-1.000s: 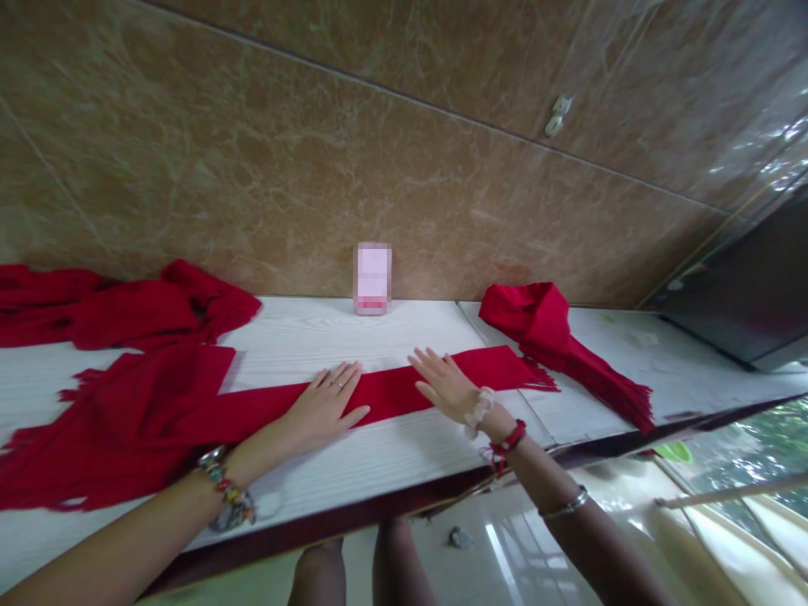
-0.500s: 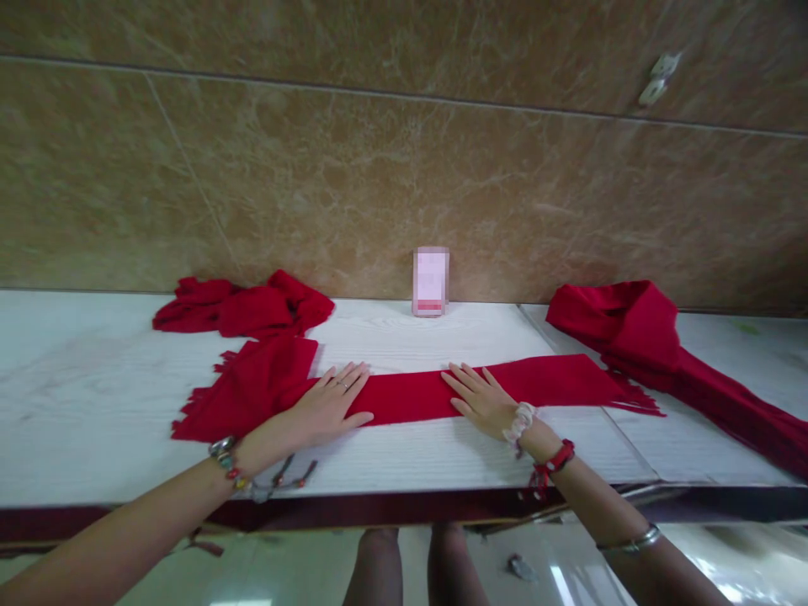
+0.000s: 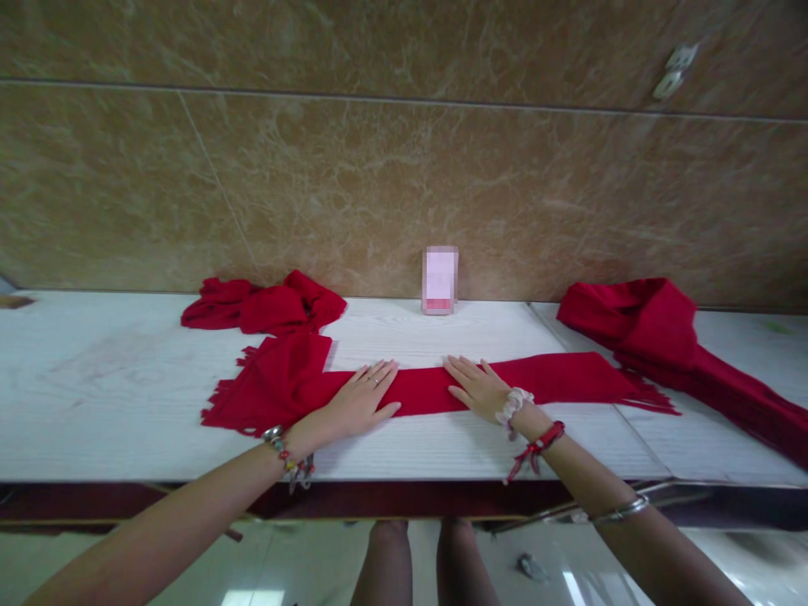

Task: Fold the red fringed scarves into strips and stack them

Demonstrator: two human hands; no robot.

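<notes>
Wall: glossy brown marbled tile [image 3: 379,185], pale joints. Table [image 3: 94,379] runs along it: white top, faint wood grain, a seam toward the right, dark red front edge. Person's knees [image 3: 388,547] just below that edge.

Long red scarf [image 3: 422,391] lies across the middle of the table, a flat strip between and under the hands. Soft matte cloth, fringed at both ends; left end fans out into a folded, layered wedge.

Looped red scarf [image 3: 656,320] at right: thick fold near the wall, tail slanting toward the front edge. Crumpled red scarf [image 3: 271,310] at left, bunched by the wall, just behind the wedge.

Left hand [image 3: 358,404]: grip open, nothing clasped. Palm down on the strip, fingers nearly together, thumb out toward the other hand. Forearm comes in low from the left.

Right hand [image 3: 483,394]: grip open too, palm down on the same strip, fingers slightly apart and angled up-left. Forearm from lower right. Bare cloth between the hands.

Pixelated upright block [image 3: 440,278], pale pink, stands by the wall; can't tell what it is.

Left wrist: beaded bracelet [image 3: 284,450]. Right arm: metal bangle [image 3: 622,509], red band [image 3: 549,438], white ruffled band [image 3: 514,408]. Thin ring [image 3: 374,380] on a left finger.
</notes>
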